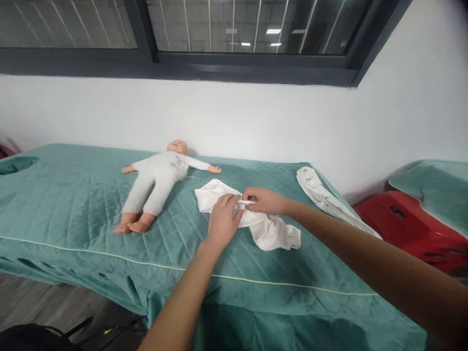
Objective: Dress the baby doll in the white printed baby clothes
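Note:
A crumpled white cloth (270,230) lies on the green quilted bed cover (80,214). My left hand (222,220) rests on the cloth's middle, fingers curled down onto the fabric. Just to its right, my right hand (263,200) pinches a fold of the same cloth between thumb and fingers. To the left of the cloth, a baby doll (157,180) in a white one-piece lies on its back, arms spread, head toward the wall.
A second white patterned cloth (321,195) hangs over the bed's right edge. A red plastic object (405,224) stands on the right, beside another green-covered surface (435,187). A white wall with a dark-framed window runs behind the bed.

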A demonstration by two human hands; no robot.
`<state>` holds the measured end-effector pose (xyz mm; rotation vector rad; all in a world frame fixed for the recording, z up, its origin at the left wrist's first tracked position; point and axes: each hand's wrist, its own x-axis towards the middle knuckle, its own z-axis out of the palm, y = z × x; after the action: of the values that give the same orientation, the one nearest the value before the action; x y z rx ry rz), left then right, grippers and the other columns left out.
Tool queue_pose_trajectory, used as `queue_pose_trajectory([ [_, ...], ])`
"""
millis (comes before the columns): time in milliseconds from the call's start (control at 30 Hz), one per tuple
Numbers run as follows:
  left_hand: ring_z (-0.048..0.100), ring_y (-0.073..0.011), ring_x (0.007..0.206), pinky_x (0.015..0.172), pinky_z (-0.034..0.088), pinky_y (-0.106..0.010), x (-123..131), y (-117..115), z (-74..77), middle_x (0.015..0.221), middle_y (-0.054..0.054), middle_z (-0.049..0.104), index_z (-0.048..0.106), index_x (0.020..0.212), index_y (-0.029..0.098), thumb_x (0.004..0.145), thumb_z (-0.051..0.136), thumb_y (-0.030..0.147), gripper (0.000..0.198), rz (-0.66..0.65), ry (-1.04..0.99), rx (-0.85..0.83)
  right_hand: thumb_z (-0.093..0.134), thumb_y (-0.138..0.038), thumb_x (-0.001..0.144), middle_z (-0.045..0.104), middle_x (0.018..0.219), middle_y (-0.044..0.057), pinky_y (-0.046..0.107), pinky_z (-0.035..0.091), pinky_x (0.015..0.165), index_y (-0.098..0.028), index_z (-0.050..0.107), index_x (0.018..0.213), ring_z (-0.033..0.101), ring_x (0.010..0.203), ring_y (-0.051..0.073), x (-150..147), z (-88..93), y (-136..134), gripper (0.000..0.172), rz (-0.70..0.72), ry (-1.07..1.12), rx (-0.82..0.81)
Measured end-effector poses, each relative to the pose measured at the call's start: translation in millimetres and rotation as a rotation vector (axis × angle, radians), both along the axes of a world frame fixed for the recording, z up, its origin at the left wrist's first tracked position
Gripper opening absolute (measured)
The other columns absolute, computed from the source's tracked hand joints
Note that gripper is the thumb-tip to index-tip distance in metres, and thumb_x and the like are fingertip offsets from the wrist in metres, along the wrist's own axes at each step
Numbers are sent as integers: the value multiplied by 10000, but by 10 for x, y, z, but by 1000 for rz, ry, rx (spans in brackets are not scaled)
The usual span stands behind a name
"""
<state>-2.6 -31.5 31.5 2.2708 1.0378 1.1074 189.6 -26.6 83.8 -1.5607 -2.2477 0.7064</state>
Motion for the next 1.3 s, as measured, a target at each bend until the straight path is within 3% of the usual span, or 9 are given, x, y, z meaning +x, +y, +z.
queue_pose_trajectory([
  [133, 591, -219, 954, 886, 411, -357, 50, 94, 316, 942, -66, 683, 675, 960, 194, 902, 560, 277, 153, -78, 131, 35, 555, -248, 753, 517, 743, -29, 261, 340, 626, -222, 503, 773, 462, 692, 146, 40, 293, -218, 62, 17, -1, 36],
  [267, 599, -175, 859, 791, 410, -299, -11, -40, 696, 888, -18, 678, 667, 892, 198, 873, 578, 259, 109, -141, 107, 3, 613, -361, 793, 490, 733, -39, 253, 341, 600, -229, 523, 828, 447, 658, 133, 59, 564, -428, 164, 43, 124, -60],
  [367, 594, -162, 813, 729, 392, -278, -67, -156, 936, 874, -9, 676, 651, 834, 191, 850, 568, 217, 88, -106, 110, 7, 628, -483, 813, 474, 695, -44, 246, 333, 565, -231, 585, 878, 436, 624, 122, 9, 751, -549, 265, 6, 198, -81],
  [533, 564, -158, 707, 648, 354, -270, -135, -215, 1202, 775, -5, 663, 655, 852, 176, 849, 599, 327, 161, -62, 177, -52, 620, -506, 822, 364, 584, -60, 239, 269, 508, -235, 662, 841, 365, 529, 97, -65, 993, -639, 275, -142, 87, 77],
  [667, 551, -135, 706, 649, 369, -252, -144, -244, 1383, 778, 9, 648, 673, 843, 167, 851, 602, 428, 271, -164, 32, -166, 654, -524, 794, 448, 581, -44, 242, 294, 491, -235, 698, 847, 416, 528, 102, -26, 1147, -691, 297, -174, 124, 72],
  [833, 507, -114, 685, 647, 373, -237, -79, -313, 1524, 725, 12, 588, 661, 780, 149, 861, 564, 497, 370, -244, -128, -262, 658, -524, 802, 627, 724, 13, 272, 411, 539, -218, 710, 892, 555, 614, 141, 48, 1264, -805, 324, -123, 433, -42],
  [1033, 493, -115, 675, 629, 373, -238, 24, -361, 1575, 730, 10, 592, 627, 778, 162, 829, 600, 488, 331, -164, -202, -228, 758, -426, 748, 660, 792, 31, 266, 454, 609, -180, 680, 864, 600, 681, 146, 60, 1220, -889, 283, -153, 782, -149],
  [1167, 491, -117, 673, 617, 371, -238, 59, -377, 1562, 714, 17, 587, 603, 746, 169, 820, 608, 453, 293, -147, -189, -198, 743, -426, 766, 623, 745, 5, 246, 432, 619, -170, 657, 789, 569, 666, 124, 36, 1174, -910, 271, -203, 814, -140],
  [1300, 493, -116, 683, 623, 368, -236, 62, -367, 1526, 706, 21, 580, 588, 731, 168, 820, 605, 415, 263, -147, -159, -192, 715, -444, 777, 593, 710, -6, 235, 395, 576, -173, 644, 769, 522, 626, 112, 2, 1159, -925, 281, -265, 685, -90],
])
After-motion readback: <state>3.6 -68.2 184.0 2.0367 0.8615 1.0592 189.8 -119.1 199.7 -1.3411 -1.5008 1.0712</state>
